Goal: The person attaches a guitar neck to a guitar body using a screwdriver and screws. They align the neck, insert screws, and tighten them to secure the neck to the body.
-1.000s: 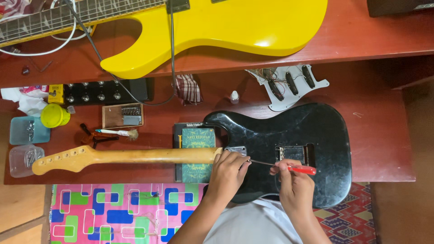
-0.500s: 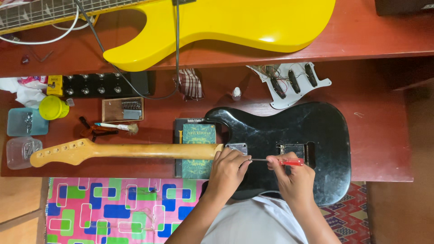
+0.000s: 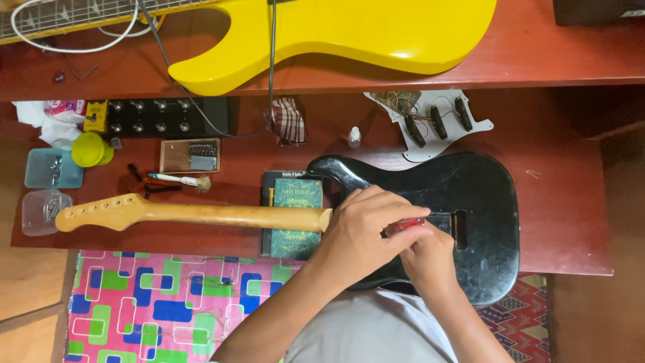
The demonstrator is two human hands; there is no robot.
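- Left hand, fingers pressed together, lies flat on the black guitar body, steadying it.
- Right hand, just behind, pinches a red-handled screwdriver over the body's back.
- Green book props the neck level.

A reddish-brown wooden workbench fills most of the frame, with a raised shelf of the same wood running along the top edge. Below the bench, at lower left, lies a pink mat patterned with blue and green rectangles, beside a strip of pale wooden floor, and a woven patterned rug shows at lower right. The light is soft and even.
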